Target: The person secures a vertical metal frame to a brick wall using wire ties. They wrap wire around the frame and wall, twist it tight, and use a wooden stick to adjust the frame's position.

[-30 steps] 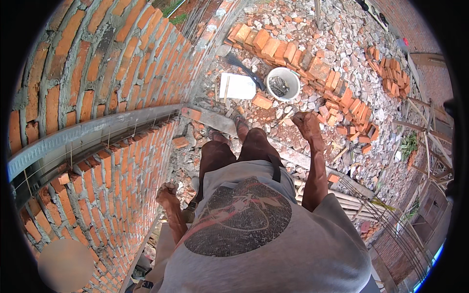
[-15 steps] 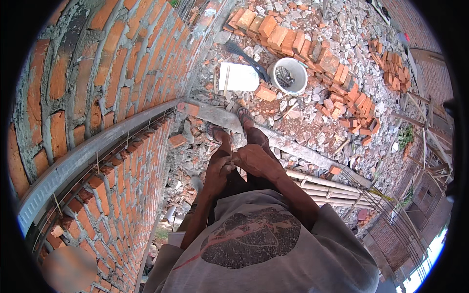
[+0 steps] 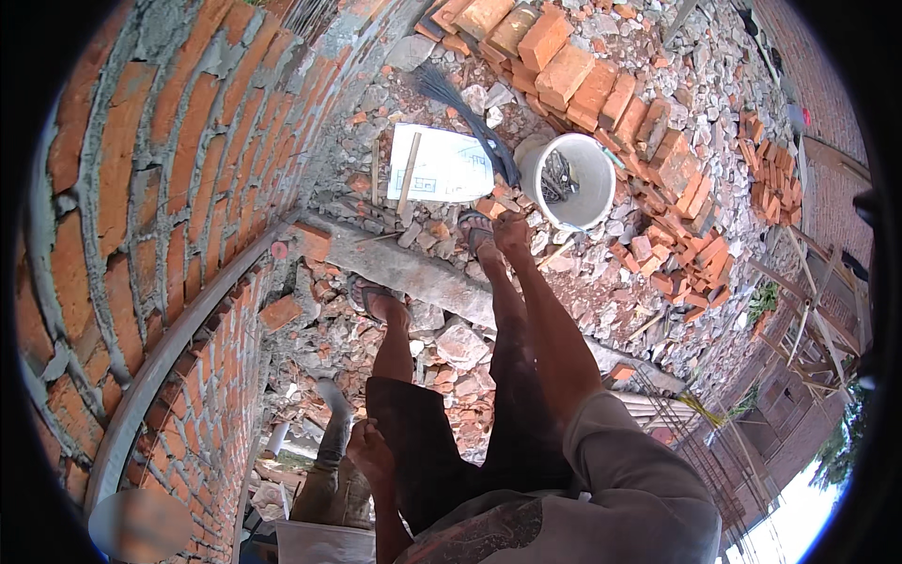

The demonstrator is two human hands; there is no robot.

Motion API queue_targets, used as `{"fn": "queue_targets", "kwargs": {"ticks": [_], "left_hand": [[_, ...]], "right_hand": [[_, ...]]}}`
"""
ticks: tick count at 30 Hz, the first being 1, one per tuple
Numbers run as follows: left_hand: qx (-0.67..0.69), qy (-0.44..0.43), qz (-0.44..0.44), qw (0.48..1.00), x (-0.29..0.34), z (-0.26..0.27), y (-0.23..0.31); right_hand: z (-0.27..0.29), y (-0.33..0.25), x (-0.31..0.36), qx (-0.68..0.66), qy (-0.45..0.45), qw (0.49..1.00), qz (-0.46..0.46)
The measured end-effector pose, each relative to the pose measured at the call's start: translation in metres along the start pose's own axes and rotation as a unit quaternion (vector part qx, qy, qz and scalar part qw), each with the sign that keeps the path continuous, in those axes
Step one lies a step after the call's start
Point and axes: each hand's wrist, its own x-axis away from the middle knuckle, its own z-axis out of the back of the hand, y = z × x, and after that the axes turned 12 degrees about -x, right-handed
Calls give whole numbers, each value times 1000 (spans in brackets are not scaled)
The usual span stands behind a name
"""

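My right hand [image 3: 510, 233] is stretched far forward and down, its fingers curled, beside my right sandalled foot and just left of a whitish bucket [image 3: 590, 174]. Thin dark metal pieces [image 3: 558, 177] lie in that bucket. Close to my left thigh, my left hand [image 3: 369, 451] is closed. Whatever either hand may hold is too small or hidden to name. Ahead of my feet lies a white sheet with drawn lines [image 3: 451, 174], with a wooden stick [image 3: 409, 174] across it. A dark bundle of thin wires [image 3: 474, 122] lies between sheet and bucket.
A brick wall [image 3: 169, 179] rises on my left. Stacked bricks [image 3: 568, 75] stand behind the bucket. A concrete beam [image 3: 423, 268] crosses the rubble by my feet. What looks like another person's leg [image 3: 331, 442] is at lower left. Steel bars [image 3: 723, 461] are at right.
My hands, together in front of me before, have parted. The right has reached forward toward the bucket; the left has dropped back beside my thigh. My body leans forward, and the view has shifted closer.
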Motion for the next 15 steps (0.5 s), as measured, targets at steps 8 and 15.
{"fn": "queue_targets", "kwargs": {"ticks": [8,15], "left_hand": [[-81,-25,134,987,13,-53,-25],[11,-25,93,995,14,-51,12]], "right_hand": [[-64,86,-203,-63,62,995,-55],[-20,62,-148,-140,43,985,96]]}}
